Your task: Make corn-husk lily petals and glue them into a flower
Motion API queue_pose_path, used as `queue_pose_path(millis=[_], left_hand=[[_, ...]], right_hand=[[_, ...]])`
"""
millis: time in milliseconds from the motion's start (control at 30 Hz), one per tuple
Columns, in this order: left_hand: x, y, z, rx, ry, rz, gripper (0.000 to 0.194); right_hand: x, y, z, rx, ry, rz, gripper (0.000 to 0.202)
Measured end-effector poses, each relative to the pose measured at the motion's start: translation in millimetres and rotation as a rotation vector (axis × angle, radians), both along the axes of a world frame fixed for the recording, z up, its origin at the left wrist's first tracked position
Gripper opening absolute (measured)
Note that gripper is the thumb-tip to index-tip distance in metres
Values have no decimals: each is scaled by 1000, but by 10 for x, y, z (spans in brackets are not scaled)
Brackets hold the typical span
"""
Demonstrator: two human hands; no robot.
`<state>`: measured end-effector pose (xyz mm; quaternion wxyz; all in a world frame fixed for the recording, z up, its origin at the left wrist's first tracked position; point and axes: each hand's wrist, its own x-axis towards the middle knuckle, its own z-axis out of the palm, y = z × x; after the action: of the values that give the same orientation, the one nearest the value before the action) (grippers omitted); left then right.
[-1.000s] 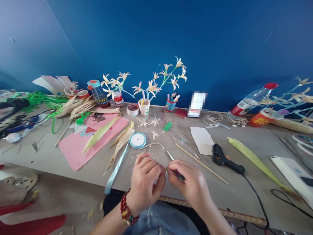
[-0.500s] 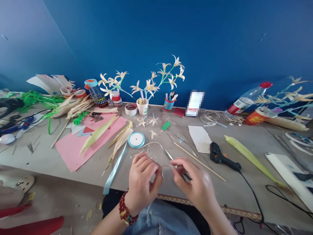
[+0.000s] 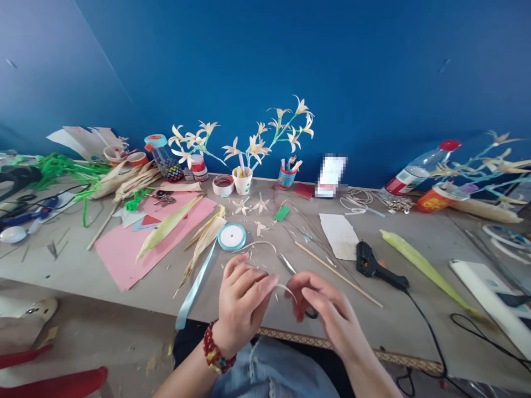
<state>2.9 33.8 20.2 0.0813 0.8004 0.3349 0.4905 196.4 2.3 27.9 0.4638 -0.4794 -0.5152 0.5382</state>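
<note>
My left hand [image 3: 248,296] pinches one end of a thin, pale, curved strip [image 3: 287,288], which sticks out to the right. My right hand [image 3: 326,307] is beside the strip's free end, thumb and fingers apart; whether a fingertip touches the strip is unclear. Beneath the right hand is a pair of scissors [image 3: 287,263], blades pointing away and handles mostly hidden. A blue ribbon spool [image 3: 231,236] lies beyond my left hand, its ribbon trailing toward the table's front edge. Several small pale husk flowers [image 3: 261,205] lie behind it.
A wooden stick [image 3: 340,275] and a black glue gun [image 3: 379,268] lie to the right. Pink paper [image 3: 120,260] and corn husks [image 3: 207,235] are on the left. Along the wall stand a cup [image 3: 241,182] of husk-flower stems, a pen holder [image 3: 286,176] and a bottle [image 3: 410,174].
My right hand's fingers have parted from their pinch, baring the curved strip. The left fingers have closed tighter and stretched toward the right. Things on the table lie as before.
</note>
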Motion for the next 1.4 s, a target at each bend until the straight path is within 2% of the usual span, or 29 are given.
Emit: queue_pose_path(millis=[67, 167, 400, 467, 533, 667, 767, 967, 1100, 1300, 1400], left_hand=[[0, 4, -28, 55, -30, -5, 30], [-27, 6, -46, 122, -69, -30, 30], [-80, 26, -110, 209, -51, -77, 32], [-67, 17, -131, 179, -81, -117, 35], [-51, -2, -128, -25, -181, -187, 33], [-29, -33, -72, -738, -418, -388, 25], [-18, -36, -59, -1028, -520, -496, 21], [47, -57, -124, -1215, -760, -583, 19], [92, -78, -160, -1297, -881, -633, 19], [127, -102, -213, -1332, -1035, -655, 20], [144, -111, -228, -1312, -1038, -640, 19]], right_hand=[[-116, -14, 38, -106, 223, 78, 30], [-203, -13, 82, -217, 377, 94, 30], [-164, -30, 97, -337, 396, 231, 32], [-159, -35, 111, -332, 345, 231, 30], [-149, -36, 130, -288, 237, 193, 26], [-120, -25, 140, -175, 23, 133, 17], [-119, -5, 119, -143, 7, 145, 16], [-154, 37, 104, -166, 18, 132, 13], [-132, 30, 50, -206, 116, 113, 10], [52, -8, -57, -309, 369, 72, 13], [73, -21, -40, -255, 346, 52, 12]])
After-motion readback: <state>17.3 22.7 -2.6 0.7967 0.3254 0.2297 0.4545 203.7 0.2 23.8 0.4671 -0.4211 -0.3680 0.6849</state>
